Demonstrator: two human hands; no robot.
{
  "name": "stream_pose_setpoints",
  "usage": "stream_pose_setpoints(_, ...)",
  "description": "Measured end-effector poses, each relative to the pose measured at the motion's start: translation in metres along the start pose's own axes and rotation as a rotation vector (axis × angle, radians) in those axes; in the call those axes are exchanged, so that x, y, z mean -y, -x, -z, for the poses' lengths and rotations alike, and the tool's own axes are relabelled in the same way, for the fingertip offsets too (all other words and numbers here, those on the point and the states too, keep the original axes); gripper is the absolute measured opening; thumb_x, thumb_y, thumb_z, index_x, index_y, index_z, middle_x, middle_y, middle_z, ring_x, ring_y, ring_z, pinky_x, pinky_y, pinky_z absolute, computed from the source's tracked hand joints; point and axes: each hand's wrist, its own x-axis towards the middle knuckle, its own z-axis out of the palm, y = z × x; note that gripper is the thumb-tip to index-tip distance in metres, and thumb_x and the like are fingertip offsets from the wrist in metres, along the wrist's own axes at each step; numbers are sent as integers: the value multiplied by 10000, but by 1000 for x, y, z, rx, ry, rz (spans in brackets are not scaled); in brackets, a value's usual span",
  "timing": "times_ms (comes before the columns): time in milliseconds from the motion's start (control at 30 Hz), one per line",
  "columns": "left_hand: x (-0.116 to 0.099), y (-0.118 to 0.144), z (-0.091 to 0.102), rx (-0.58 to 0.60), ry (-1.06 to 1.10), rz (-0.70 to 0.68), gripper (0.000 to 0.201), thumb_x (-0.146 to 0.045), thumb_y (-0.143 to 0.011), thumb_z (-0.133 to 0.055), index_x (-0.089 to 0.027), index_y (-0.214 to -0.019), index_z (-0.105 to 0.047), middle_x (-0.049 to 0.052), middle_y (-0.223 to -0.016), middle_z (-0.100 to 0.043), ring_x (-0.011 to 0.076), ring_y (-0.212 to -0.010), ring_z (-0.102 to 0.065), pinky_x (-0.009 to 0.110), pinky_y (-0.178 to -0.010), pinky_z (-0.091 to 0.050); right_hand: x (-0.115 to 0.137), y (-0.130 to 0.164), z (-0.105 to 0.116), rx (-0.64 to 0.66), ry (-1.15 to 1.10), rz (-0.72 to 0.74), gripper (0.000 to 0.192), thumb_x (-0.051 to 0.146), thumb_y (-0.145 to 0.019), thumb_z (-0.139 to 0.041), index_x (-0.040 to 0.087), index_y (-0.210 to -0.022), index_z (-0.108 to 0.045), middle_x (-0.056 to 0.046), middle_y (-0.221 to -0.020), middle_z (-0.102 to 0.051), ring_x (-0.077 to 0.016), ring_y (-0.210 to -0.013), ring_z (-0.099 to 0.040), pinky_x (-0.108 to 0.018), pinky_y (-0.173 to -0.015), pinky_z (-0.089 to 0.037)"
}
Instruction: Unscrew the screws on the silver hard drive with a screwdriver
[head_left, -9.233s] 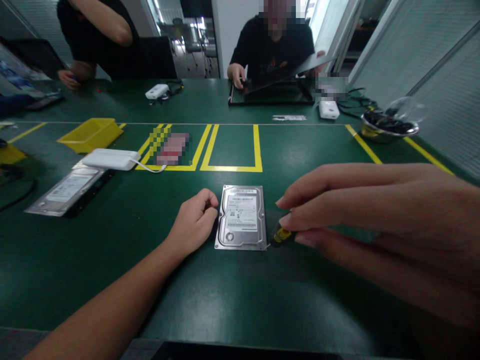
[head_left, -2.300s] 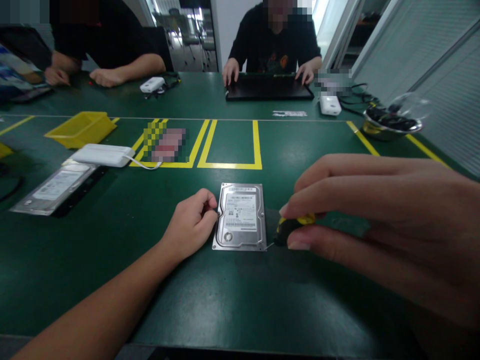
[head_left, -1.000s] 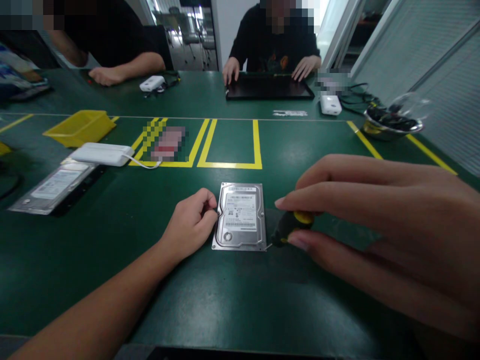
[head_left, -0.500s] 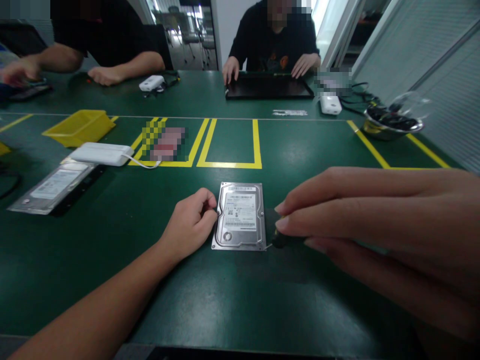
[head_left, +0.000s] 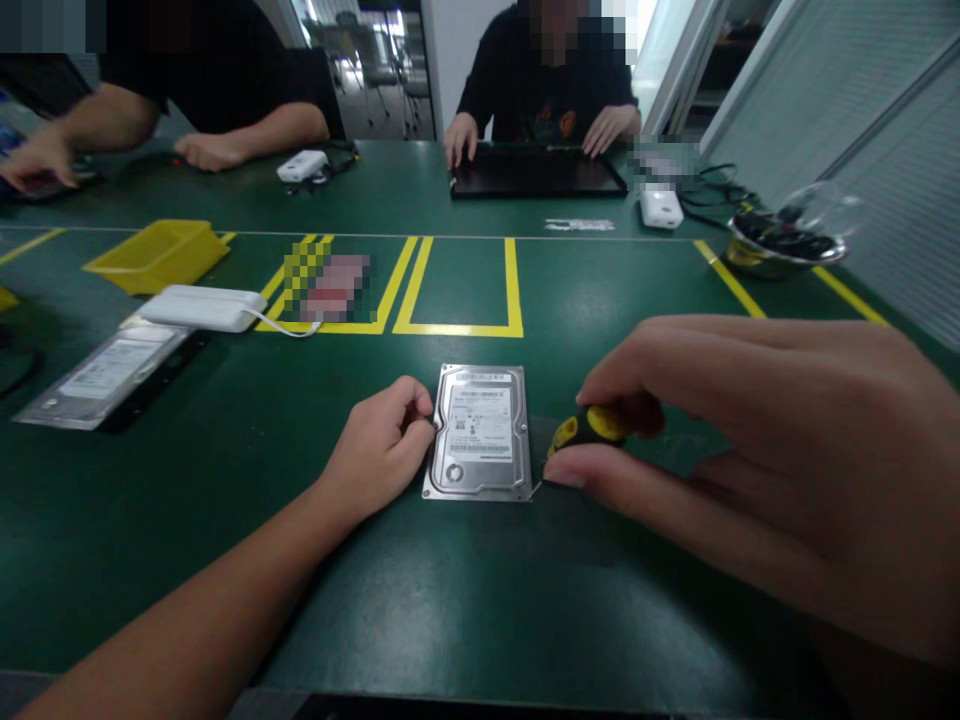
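A silver hard drive (head_left: 480,430) with a white label lies flat on the green table, its label facing up. My left hand (head_left: 386,435) rests at the drive's left edge, fingers curled and thumb and fingertips against its side. In my right hand (head_left: 757,450) is a short screwdriver (head_left: 592,424) with a black and yellow handle, pinched between thumb and fingers. Its thin shaft slants down to the drive's near right corner, and the tip meets the drive there.
Left of me lie a second hard drive in clear wrap (head_left: 120,360), a white power bank (head_left: 202,307) and a yellow bin (head_left: 157,255). A metal bowl (head_left: 784,250) of dark parts stands at the right. Across the table, a person's hands touch a dark panel (head_left: 538,172); another person sits left.
The fingers of my right hand have shifted on the screwdriver, baring its yellow and black handle, with the thumb now lower. My left hand and the drive stay put.
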Motion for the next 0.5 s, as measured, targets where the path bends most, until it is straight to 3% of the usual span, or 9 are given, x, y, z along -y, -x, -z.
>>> stream_pose_setpoints(267,0,1,0,3,-1,1,51,-157,-813,-484,-203,-824,-505,-33,-705,-545,156,-660,-518,288,-642,-377,-3,2,5,21,-19,-2,218,428,-901,-584,227,-831,-633,-6,-734,-624,-135,-564,-523,-296,-478,-349)
stream_pose_setpoints(500,1,0,-2,0,-1,1,56,-160,-812,-483,-204,-830,-512,-33,-711,-551,155,-653,-515,284,-635,-375,-1,1,9,46,-74,38,131,349,-884,-616,241,-925,-677,-17,-888,-667,-153,-670,-604,-289,-498,-415)
